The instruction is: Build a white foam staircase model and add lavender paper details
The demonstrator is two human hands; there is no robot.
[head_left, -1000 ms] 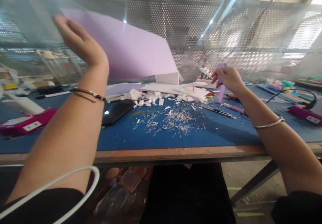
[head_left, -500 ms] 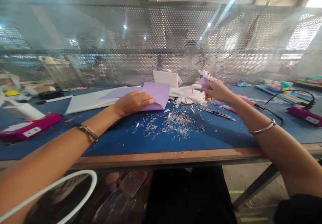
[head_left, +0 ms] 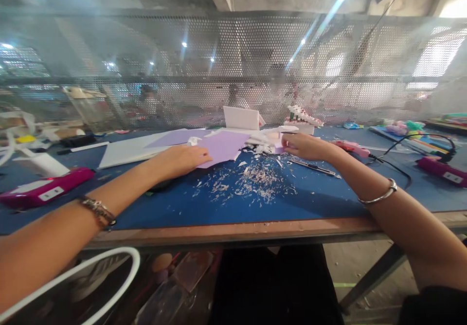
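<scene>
My left hand (head_left: 184, 160) is at the near left edge of a purple sheet (head_left: 228, 146), its fingers closed over that edge and the thumb hidden. The sheet lies low over other sheets, a white one (head_left: 124, 151) and another purple one (head_left: 170, 138). My right hand (head_left: 304, 146) pinches a small purple piece (head_left: 278, 146) beside a heap of white scraps (head_left: 260, 142). Just in front of this hand lies a utility knife (head_left: 314, 166). Fine pale shavings (head_left: 257, 181) are scattered on the blue tabletop (head_left: 204, 208) between my forearms.
At the left lies a magenta case (head_left: 47, 189); a similar magenta object (head_left: 441, 170) sits at the right. A pink tool (head_left: 352, 148) with a black cable lies beyond my right wrist. A white block (head_left: 241, 118) stands before the perforated metal screen (head_left: 204, 62).
My left hand has shifted left and slightly down, and the purple sheet now lies flatter. My right hand has lowered toward the white scraps with the small purple piece.
</scene>
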